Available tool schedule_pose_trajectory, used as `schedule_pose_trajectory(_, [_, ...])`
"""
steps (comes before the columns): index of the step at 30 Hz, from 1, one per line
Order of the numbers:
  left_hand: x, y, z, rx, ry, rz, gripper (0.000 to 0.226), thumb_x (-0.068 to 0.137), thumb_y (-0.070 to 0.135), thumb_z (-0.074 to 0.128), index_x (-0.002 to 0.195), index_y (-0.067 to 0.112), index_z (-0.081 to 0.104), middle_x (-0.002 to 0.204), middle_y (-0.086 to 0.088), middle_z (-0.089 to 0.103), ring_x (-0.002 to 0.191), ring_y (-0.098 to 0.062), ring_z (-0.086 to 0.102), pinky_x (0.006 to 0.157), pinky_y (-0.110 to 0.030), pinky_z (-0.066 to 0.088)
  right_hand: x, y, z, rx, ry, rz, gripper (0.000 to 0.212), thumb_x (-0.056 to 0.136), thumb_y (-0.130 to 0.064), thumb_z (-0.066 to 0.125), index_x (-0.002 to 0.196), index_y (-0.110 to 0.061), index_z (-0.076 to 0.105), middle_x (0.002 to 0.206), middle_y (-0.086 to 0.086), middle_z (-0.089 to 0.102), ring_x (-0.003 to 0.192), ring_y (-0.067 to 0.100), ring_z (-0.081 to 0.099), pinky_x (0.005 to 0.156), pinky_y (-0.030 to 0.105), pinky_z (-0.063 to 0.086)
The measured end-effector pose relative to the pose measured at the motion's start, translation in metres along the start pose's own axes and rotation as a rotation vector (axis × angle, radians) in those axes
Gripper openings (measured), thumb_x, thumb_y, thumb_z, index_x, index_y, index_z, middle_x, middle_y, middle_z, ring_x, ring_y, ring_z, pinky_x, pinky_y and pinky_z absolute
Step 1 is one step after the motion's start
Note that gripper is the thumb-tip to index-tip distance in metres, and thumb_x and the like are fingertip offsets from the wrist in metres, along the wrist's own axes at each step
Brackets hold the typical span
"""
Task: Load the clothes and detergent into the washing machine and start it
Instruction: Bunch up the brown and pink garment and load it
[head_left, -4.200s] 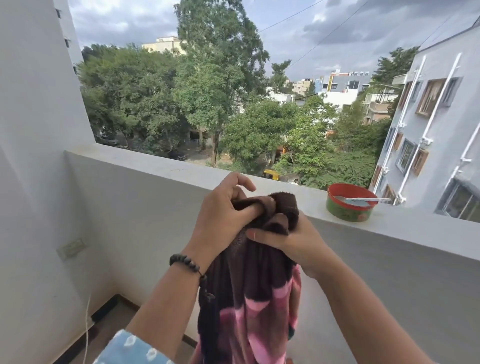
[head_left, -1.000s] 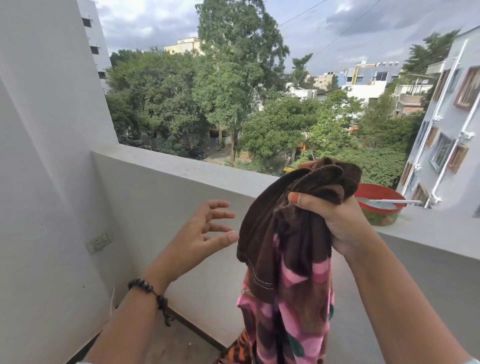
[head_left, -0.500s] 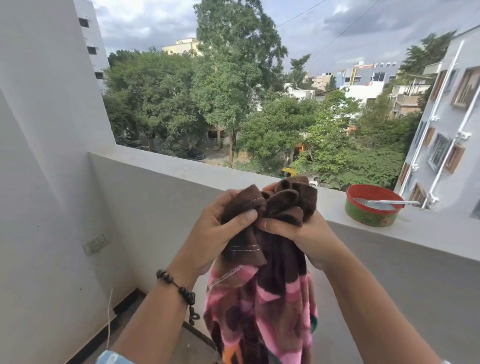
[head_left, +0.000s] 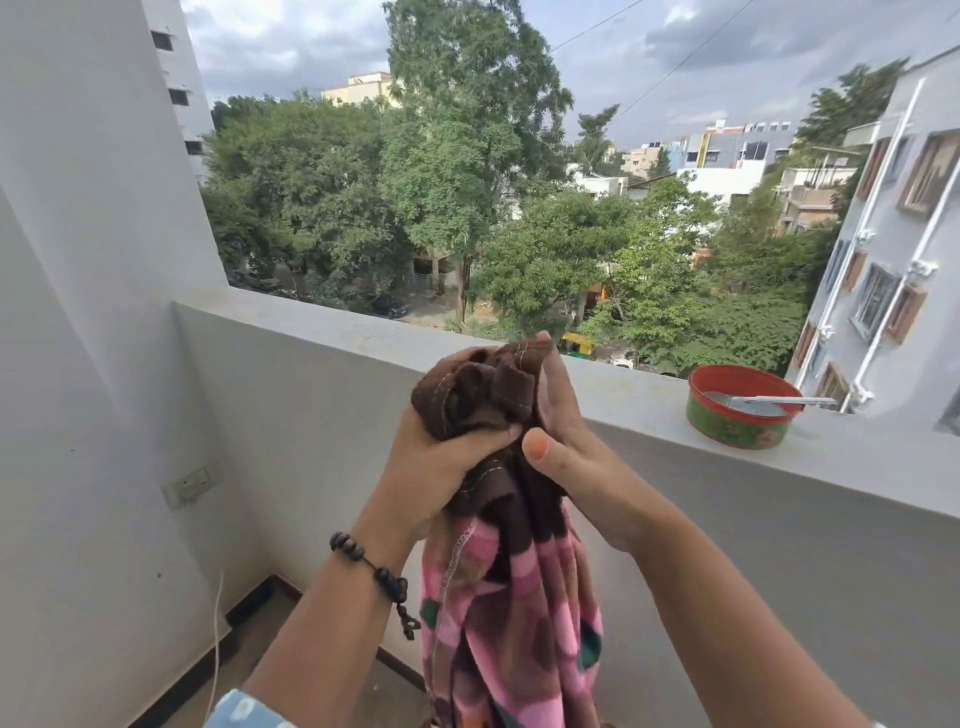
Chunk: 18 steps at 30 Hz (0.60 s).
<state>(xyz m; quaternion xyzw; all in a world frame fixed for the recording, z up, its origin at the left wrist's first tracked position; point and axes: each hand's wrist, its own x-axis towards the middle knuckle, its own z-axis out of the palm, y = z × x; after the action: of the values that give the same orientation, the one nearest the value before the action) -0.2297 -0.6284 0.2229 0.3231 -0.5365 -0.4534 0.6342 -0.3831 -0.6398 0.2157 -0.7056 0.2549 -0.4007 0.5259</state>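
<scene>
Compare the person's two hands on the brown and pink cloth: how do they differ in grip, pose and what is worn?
The left hand grips the bunched brown top of the cloth from below with curled fingers; the right hand presses against its side, fingers reaching up straighter, thumb across the front. The left wrist wears a beaded bracelet; the right wrist is bare. Both hold the same cloth, close together, in front of the balcony wall.

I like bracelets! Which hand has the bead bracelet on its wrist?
The left hand. A dark bead bracelet circles its wrist, while the right hand has a bare wrist. Both hands grip the brown and pink cloth.
</scene>
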Motion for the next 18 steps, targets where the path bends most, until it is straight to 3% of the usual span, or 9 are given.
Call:
schedule_pose_trajectory(2, [0.003,0.004,0.001,-0.122,0.131,-0.012,0.029,0.076,-0.009,0.070,0.101,0.006,0.070,0.088,-0.010,0.075,0.082,-0.024,0.072,0.070,-0.032,0.059,-0.002,0.006,0.000,-0.081,-0.031,0.011,0.130,0.058,-0.067,0.080,0.146,-0.055,-0.016,0.155,-0.032,0.019,0.140,-0.009,0.028,0.110,0.022,0.036])
schedule_pose_trajectory(4, [0.004,0.005,0.003,-0.271,0.241,-0.057,0.019,0.082,-0.007,0.064,0.087,0.009,0.073,0.079,-0.010,0.073,0.072,-0.023,0.071,0.064,-0.032,0.059,-0.005,0.016,0.007,-0.126,-0.097,0.029,0.138,0.064,-0.036,0.089,0.149,-0.042,-0.021,0.144,-0.041,0.033,0.136,-0.008,0.036,0.112,0.022,0.034])
schedule_pose_trajectory(5, [0.004,0.005,0.004,-0.351,0.274,-0.075,0.015,0.082,-0.003,0.064,0.090,0.007,0.072,0.078,-0.010,0.071,0.068,-0.022,0.070,0.063,-0.032,0.059,-0.005,0.023,0.012,-0.146,-0.101,0.028,0.137,0.066,-0.021,0.089,0.151,-0.038,-0.016,0.141,-0.040,0.039,0.135,-0.007,0.039,0.112,0.022,0.034])
schedule_pose_trajectory(8, [0.003,0.003,0.005,-0.501,0.353,-0.103,0.046,0.071,0.010,0.071,0.116,0.003,0.061,0.083,-0.013,0.067,0.071,-0.025,0.068,0.069,-0.038,0.061,-0.005,0.038,0.028,-0.078,0.076,0.060,0.100,0.071,-0.002,0.085,0.147,-0.033,0.027,0.126,-0.017,0.061,0.118,0.002,0.059,0.096,0.020,0.048])
schedule_pose_trajectory(10, [0.002,0.002,0.005,-0.485,0.385,-0.101,0.048,0.067,0.012,0.071,0.113,0.005,0.060,0.083,-0.011,0.069,0.073,-0.024,0.069,0.068,-0.038,0.061,-0.002,0.045,0.028,-0.031,0.174,0.097,0.066,0.074,0.001,0.080,0.128,-0.023,0.052,0.112,-0.004,0.070,0.105,0.011,0.067,0.085,0.024,0.054])
schedule_pose_trajectory(12, [0.000,0.003,0.002,-0.378,0.359,-0.078,0.041,0.069,0.012,0.072,0.108,0.008,0.061,0.089,-0.008,0.073,0.080,-0.021,0.072,0.067,-0.034,0.060,0.000,0.048,0.022,-0.049,0.209,0.133,0.042,0.077,0.002,0.076,0.114,-0.014,0.062,0.102,0.003,0.073,0.096,0.014,0.070,0.081,0.026,0.057])
schedule_pose_trajectory(14, [-0.002,0.007,-0.010,-0.192,0.298,-0.048,0.057,0.073,0.022,0.077,0.126,0.019,0.055,0.117,-0.007,0.068,0.102,-0.018,0.070,0.081,-0.035,0.059,0.002,0.047,0.013,-0.138,0.234,0.156,0.028,0.079,-0.003,0.076,0.103,-0.013,0.065,0.091,0.001,0.072,0.086,0.006,0.069,0.073,0.018,0.055])
schedule_pose_trajectory(16, [0.000,0.018,-0.027,0.086,0.279,0.039,0.081,0.074,0.040,0.082,0.141,0.031,0.038,0.145,0.001,0.047,0.131,-0.009,0.050,0.106,-0.040,0.046,0.003,0.044,0.003,-0.259,0.241,0.172,0.020,0.079,-0.014,0.079,0.094,-0.018,0.065,0.083,-0.005,0.069,0.077,0.000,0.066,0.065,0.011,0.050])
schedule_pose_trajectory(18, [0.001,0.031,-0.037,0.362,0.247,0.217,0.095,0.069,0.049,0.078,0.147,0.032,0.029,0.154,0.013,0.033,0.142,0.003,0.028,0.119,-0.039,0.026,0.005,0.042,-0.006,-0.425,0.218,0.193,0.018,0.078,-0.025,0.079,0.088,-0.029,0.064,0.081,-0.012,0.069,0.075,-0.002,0.064,0.062,0.009,0.046])
